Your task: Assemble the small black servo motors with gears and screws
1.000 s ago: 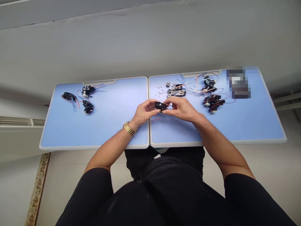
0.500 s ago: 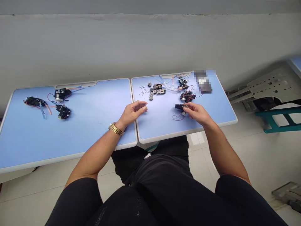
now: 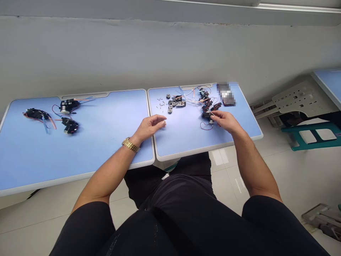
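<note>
The bare left hand [image 3: 150, 128] curls, empty, at the person's eleven o'clock; the right hand [image 3: 224, 120] pinches a black plastic, red-wired module [image 3: 205, 115] at one, black wired mechanisms [image 3: 216, 106] crowding its twelve.

The left desk [image 3: 106, 142] carries three black wired assemblies [image 3: 69, 106]! Just beside it, the right desk [image 3: 181, 137] shows scattered tiny dark bits [image 3: 162, 104], round metallic pieces [image 3: 170, 107], a cluster of wired black parts [image 3: 204, 94].

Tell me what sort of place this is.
Likely an indoor electronics work area, perhaps in a classroom: two blue-topped tables stand side by side near a plain wall, black assemblies with wires lie on both, and tiny loose pieces are scattered on one.
</note>
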Action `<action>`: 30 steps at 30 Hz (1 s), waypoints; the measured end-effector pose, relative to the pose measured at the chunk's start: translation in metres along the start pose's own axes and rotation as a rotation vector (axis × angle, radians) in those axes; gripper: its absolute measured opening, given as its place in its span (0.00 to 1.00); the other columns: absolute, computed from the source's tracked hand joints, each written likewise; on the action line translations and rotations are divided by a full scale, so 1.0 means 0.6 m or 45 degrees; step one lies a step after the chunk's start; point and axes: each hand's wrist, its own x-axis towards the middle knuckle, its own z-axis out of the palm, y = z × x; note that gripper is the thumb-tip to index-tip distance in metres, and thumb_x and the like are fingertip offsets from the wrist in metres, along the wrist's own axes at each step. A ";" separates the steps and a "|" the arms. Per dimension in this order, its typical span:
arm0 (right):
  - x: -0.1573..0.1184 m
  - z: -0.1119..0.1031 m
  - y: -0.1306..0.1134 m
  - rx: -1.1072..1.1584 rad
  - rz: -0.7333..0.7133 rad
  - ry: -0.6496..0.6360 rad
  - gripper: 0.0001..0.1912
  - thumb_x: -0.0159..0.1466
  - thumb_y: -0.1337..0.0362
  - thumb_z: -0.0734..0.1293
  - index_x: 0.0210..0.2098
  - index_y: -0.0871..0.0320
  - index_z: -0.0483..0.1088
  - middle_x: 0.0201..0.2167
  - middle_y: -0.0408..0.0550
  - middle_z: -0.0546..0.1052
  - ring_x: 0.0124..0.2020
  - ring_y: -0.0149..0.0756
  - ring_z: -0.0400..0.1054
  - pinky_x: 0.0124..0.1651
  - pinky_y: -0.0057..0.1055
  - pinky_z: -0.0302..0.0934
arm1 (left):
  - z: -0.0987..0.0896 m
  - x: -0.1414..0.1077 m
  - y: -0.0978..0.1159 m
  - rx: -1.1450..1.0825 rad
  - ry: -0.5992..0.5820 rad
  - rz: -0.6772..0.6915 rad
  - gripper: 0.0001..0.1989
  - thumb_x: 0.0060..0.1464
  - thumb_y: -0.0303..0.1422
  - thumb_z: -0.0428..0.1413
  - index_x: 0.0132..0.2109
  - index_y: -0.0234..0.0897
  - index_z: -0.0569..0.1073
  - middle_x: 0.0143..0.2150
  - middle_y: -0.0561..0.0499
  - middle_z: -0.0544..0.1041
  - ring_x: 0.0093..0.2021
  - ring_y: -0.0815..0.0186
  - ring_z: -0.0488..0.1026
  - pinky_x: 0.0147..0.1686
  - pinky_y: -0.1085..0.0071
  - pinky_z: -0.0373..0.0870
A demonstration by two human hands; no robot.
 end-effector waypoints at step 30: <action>0.037 0.317 -0.203 -0.173 -1.329 -0.341 0.25 0.82 0.52 0.56 0.44 0.55 0.81 0.37 0.50 0.85 0.38 0.37 0.75 0.42 0.34 0.62 | -0.008 -0.001 0.011 0.169 0.212 0.042 0.20 0.61 0.49 0.68 0.47 0.35 0.83 0.40 0.47 0.87 0.35 0.65 0.81 0.39 0.70 0.82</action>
